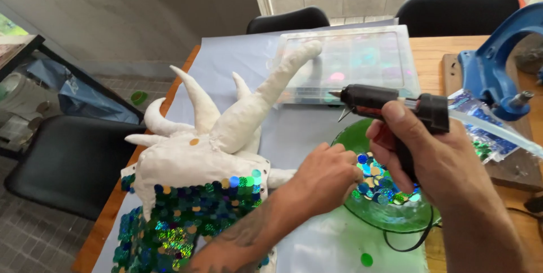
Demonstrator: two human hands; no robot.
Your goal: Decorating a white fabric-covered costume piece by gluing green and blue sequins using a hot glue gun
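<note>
Evidently mid-gluing, the right hand (pixel 430 154) grips a black hot glue gun (pixel 390 106) above the green bowl (pixel 396 216) of sequins (pixel 379 185) while the left hand (pixel 322 179) dips curled fingers in (probably pinching one), beside the horned white figure (pixel 209 137) on the bench (pixel 481 52), so a placed glue dot seems needed.

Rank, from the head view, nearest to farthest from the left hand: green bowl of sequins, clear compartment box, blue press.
1. Green bowl, just right of the left hand, at its fingertips.
2. Clear compartment box, behind the bowl, mid-table.
3. Blue press, far right edge.
</note>
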